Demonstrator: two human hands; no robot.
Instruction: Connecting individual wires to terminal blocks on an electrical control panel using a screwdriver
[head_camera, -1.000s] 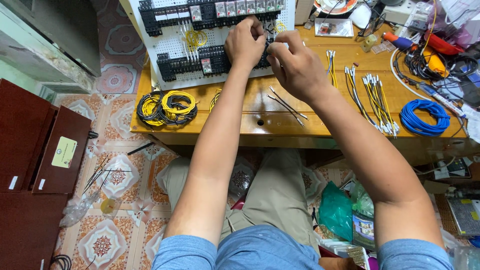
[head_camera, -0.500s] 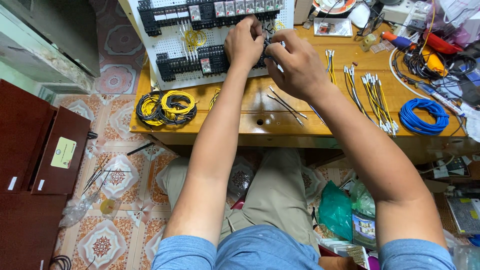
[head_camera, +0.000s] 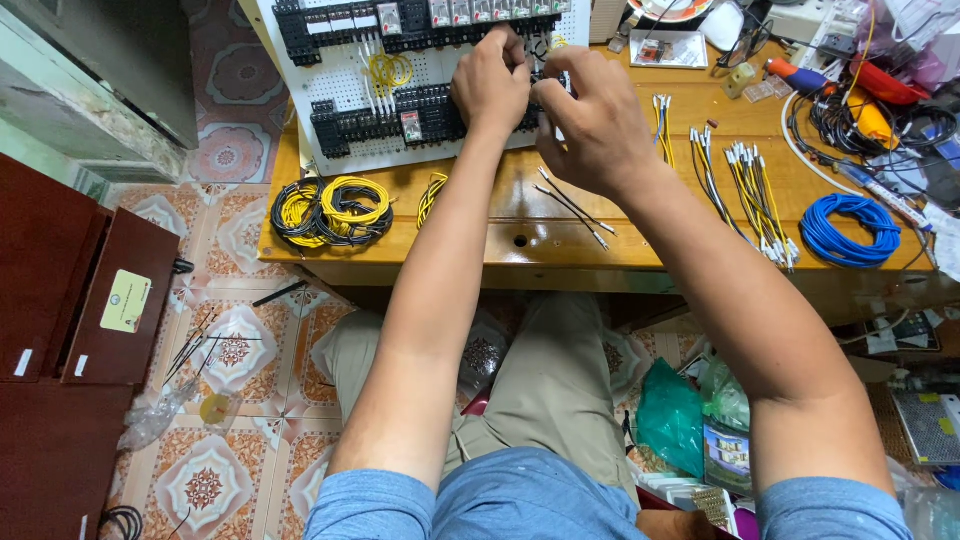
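A white perforated panel (head_camera: 350, 85) with rows of black terminal blocks lies on the wooden table (head_camera: 480, 215). My left hand (head_camera: 490, 85) and my right hand (head_camera: 592, 118) meet over the panel's right side, fingers pinched together at the lower block row. Whatever they pinch is hidden by the fingers; it looks like a thin wire end. Two loose black wires (head_camera: 575, 205) lie on the table just below my right hand.
Coils of yellow and black wire (head_camera: 335, 212) sit at the table's left front. Cut yellow and black wires (head_camera: 745, 185) and a blue wire coil (head_camera: 848, 230) lie to the right. Tools and cables crowd the far right corner. A dark red cabinet (head_camera: 60, 340) stands at left.
Both hands stay at the same spot on the panel; only slight finger movement shows.
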